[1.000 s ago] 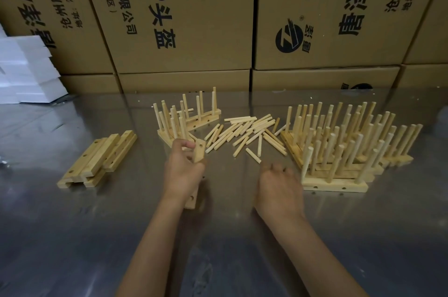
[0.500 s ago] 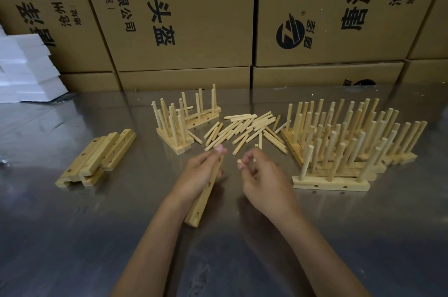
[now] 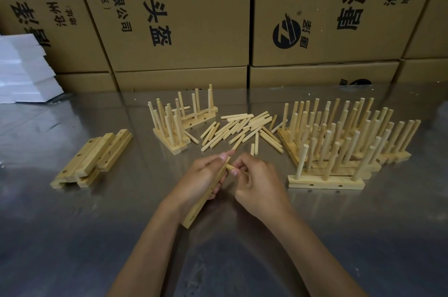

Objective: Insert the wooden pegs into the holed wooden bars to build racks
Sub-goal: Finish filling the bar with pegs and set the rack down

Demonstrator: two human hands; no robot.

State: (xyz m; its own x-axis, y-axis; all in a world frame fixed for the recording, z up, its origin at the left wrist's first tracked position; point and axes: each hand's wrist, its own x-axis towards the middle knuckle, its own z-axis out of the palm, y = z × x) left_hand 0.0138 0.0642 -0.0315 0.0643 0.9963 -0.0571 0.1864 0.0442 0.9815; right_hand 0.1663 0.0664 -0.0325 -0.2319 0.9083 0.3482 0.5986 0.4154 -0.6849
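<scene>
My left hand (image 3: 202,179) grips a holed wooden bar (image 3: 196,210), its near end resting low toward me and its far end raised. My right hand (image 3: 258,181) pinches wooden pegs (image 3: 238,170), one tip pressed against the bar's far end. A loose pile of pegs (image 3: 238,130) lies on the steel table behind my hands. Several finished racks (image 3: 339,141) with upright pegs stand to the right. Two more racks (image 3: 177,120) stand at centre left. A stack of bare bars (image 3: 94,157) lies to the left.
Large cardboard boxes (image 3: 184,17) with printed characters wall off the back of the steel table (image 3: 97,236). White foam blocks (image 3: 23,71) are stacked at the far left. The nearest rack (image 3: 326,184) sits just right of my right hand.
My right hand picked pegs from the pile and came across to the bar. My left hand drew the bar away from the centre-left racks toward me and tilted it; both hands now meet.
</scene>
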